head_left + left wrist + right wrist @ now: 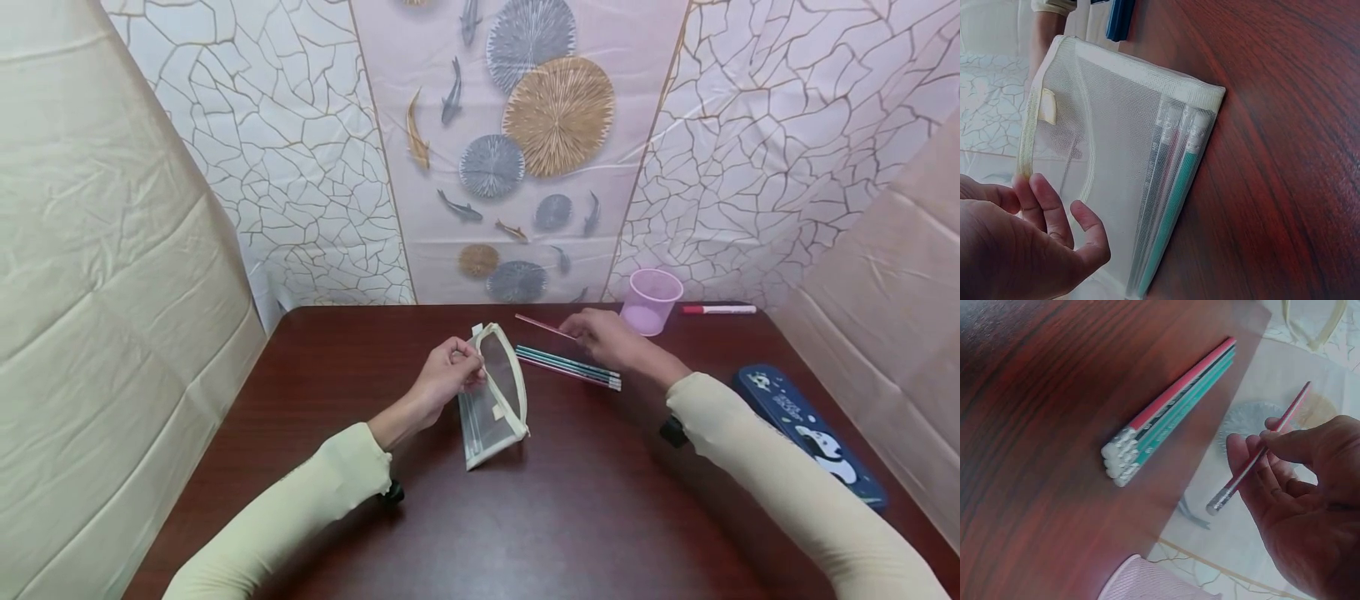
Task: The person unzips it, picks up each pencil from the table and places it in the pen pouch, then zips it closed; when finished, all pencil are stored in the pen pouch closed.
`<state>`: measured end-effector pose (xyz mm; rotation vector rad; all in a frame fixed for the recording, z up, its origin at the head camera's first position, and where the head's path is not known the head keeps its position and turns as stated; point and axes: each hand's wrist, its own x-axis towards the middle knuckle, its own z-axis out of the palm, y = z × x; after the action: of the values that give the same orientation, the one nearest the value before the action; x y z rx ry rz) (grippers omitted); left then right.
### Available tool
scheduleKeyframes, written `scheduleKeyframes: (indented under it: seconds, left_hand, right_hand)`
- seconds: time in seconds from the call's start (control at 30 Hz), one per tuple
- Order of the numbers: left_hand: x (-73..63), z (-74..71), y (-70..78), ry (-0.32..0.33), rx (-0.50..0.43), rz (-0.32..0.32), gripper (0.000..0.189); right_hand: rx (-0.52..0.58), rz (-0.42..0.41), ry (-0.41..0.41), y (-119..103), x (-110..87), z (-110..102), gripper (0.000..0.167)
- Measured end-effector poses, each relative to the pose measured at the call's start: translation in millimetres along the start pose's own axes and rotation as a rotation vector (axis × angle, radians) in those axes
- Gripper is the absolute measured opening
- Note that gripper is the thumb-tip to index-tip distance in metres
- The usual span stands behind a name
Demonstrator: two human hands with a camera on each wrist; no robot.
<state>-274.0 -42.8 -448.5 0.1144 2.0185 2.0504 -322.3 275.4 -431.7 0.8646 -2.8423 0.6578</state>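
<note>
Pinching with the left hand [437, 382] the cream-edged mouth of a mesh pouch [482, 417], thumb to fingertips. Noting stored pencils [1175, 172] inside, along its lower edge. Clamping a red pencil [1287, 414] between thumb and fingers of the right hand [603, 337], held up just beyond a row of pencils [567, 367] on the dark table [555, 517]. Spotting, farther right, an upright pink cup [647, 317], then a red-capped marker [723, 309] near the far edge, then a blue panda-printed case [798, 417] near the right edge.

Soft light leaves a pale sheen on the tabletop [517, 533], while both wrist views look dimmer.
</note>
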Motion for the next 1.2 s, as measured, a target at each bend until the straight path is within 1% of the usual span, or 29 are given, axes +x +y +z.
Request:
scheduleKeyframes:
  seconds: [0.13, 0.2, 0.27, 0.37, 0.43, 0.57, 0.63, 0.73, 0.83, 0.93, 1.03, 1.2]
  left_hand:
    - [1.3, -1.8, 0.5, -0.011, 0.013, -0.003, 0.007]
    - [1.4, -3.1, 0.9, -0.012, 0.022, -0.01, 0.007]
    - [1.4, -2.8, -0.9, -0.007, 0.021, -0.016, 0.007]
    - [0.9, -2.7, -1.2, 0.001, 0.023, -0.016, 0.007]
    - [1.0, -2.7, -0.9, 0.0, 0.02, -0.015, 0.007]
    - [1.1, -1.9, 0.5, -0.011, 0.015, -0.011, 0.006]
    - [1.0, -1.1, 1.1, -0.014, 0.016, -0.008, 0.007]
    - [0.6, -0.3, 1.6, -0.014, 0.021, -0.005, 0.007]
    - [0.9, -0.4, 1.1, -0.011, 0.028, -0.008, 0.007]
    - [0.9, -0.5, -0.1, -0.005, 0.034, -0.011, 0.007]
    - [0.1, 0.2, -0.8, -0.003, 0.035, -0.011, 0.007]
    - [-1.1, 2.7, -0.3, -0.013, 0.032, -0.002, 0.009]
  right_hand:
    - [0.02, 0.0, 0.012, -10, -0.1, -7, 0.032]
    - [0.045, 0.023, 0.011, -16, 0.5, -10, 0.03]
    - [0.096, 0.068, -0.004, -21, -1.0, -12, 0.028]
    - [0.24, 0.161, -0.047, -32, -1.0, -15, 0.027]
    - [0.376, 0.214, -0.088, -40, -0.3, -17, 0.026]
    - [0.617, 0.279, -0.203, -56, 0.3, -19, 0.028]
    - [0.701, 0.306, -0.27, -63, -0.8, -19, 0.029]
    - [0.793, 0.344, -0.376, -72, -3.6, -18, 0.029]
    - [0.842, 0.381, -0.449, -80, -5.9, -14, 0.03]
    - [0.857, 0.413, -0.474, -87, -7.0, -7, 0.037]
    - [0.867, 0.442, -0.458, -91, -5.4, -1, 0.042]
    - [0.872, 0.446, -0.392, -92, 2.5, 8, 0.041]
